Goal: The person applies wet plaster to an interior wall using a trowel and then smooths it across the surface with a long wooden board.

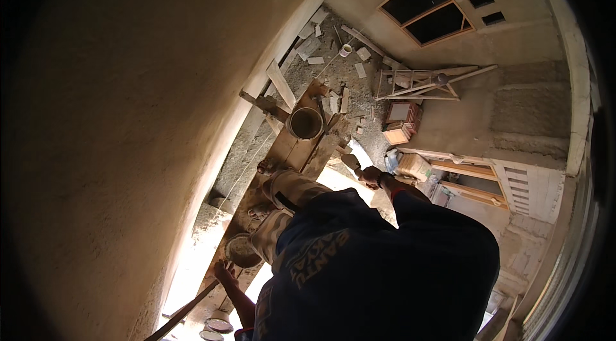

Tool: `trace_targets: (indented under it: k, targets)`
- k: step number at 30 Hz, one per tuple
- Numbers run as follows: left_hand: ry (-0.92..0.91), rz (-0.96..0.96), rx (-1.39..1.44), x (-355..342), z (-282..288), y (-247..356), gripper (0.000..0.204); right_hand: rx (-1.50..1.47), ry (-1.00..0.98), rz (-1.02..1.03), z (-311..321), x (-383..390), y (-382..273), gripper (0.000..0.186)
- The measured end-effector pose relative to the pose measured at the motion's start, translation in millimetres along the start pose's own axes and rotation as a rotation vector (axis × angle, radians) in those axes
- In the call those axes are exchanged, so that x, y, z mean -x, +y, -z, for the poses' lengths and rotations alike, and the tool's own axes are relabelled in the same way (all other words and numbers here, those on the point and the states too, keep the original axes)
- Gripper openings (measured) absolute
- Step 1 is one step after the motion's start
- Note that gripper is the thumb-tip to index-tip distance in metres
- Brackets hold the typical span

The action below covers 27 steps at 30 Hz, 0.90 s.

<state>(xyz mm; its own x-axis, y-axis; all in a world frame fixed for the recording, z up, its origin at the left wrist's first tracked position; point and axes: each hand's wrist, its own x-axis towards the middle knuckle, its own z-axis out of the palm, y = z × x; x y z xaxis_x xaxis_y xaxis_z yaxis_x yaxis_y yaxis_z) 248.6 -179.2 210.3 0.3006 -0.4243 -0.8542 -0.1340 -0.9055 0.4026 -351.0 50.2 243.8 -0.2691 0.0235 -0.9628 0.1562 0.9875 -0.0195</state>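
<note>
My right hand (369, 176) is closed on a trowel (350, 162), held out to the right of my body, a dark band at its wrist. Low on the left, my left hand (225, 271) grips a long wooden bar (186, 312) slanting toward the lower edge. Just above that hand sits a round pan of grey mix (242, 250). My bare feet (268, 166) stand on a board platform (295, 156). A bucket (305, 123) rests on the boards beyond my feet, with a dark long tool beside it.
A tall plastered wall (122, 116) rises close on my left. Far below lies a rubble-strewn floor (346, 78) with broken tiles and a small pail (345, 50). A wooden trestle (423, 84), stacked boxes (401, 121) and framed window openings (425, 8) are across to the right.
</note>
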Motion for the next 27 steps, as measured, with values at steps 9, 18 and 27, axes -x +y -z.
trace_targets:
  k: [9,18,27]
  targets:
    - [-0.121,-0.069,-0.135,51.1,-53.2,65.0,0.046,-0.242,-0.029,-0.037,-14.0,-19.5,24.7,0.019]
    - [-0.181,-0.100,-0.229,71.2,-58.2,68.6,0.043,-0.429,-0.046,0.028,-53.2,-19.9,45.5,0.018]
    - [-0.159,-0.062,-0.191,61.5,-12.3,50.3,0.032,-0.435,-0.087,-0.031,-92.6,11.9,73.1,0.026]
